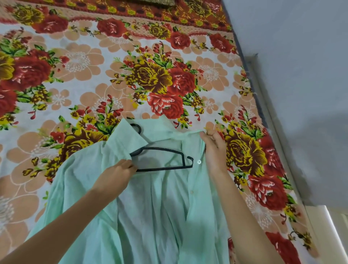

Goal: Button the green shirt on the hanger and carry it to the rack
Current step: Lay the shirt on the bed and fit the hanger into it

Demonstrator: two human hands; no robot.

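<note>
Hanger (163, 169) sits inside unbuttoned green shirt (150, 216) spread on floral bedsheet (94, 75).

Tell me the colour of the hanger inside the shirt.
Black, seen in the head view: the hanger lies inside the open green shirt.

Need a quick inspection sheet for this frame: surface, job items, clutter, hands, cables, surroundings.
Surface: bed with a floral sheet; the shirt lies spread on it.
Job's things: green shirt lies open at the front, unbuttoned; black hanger sits inside it, hook by the collar; one white button shows on the edge by the right hand. Rack not in view.
Clutter: patterned fabric at the far edge, kind unclear.
Grippers: left hand grips the shirt's front edge below the collar; right hand pinches the opposite edge near the collar.
Cables: nothing seen.
Surroundings: grey wall along the bed's side.
</note>
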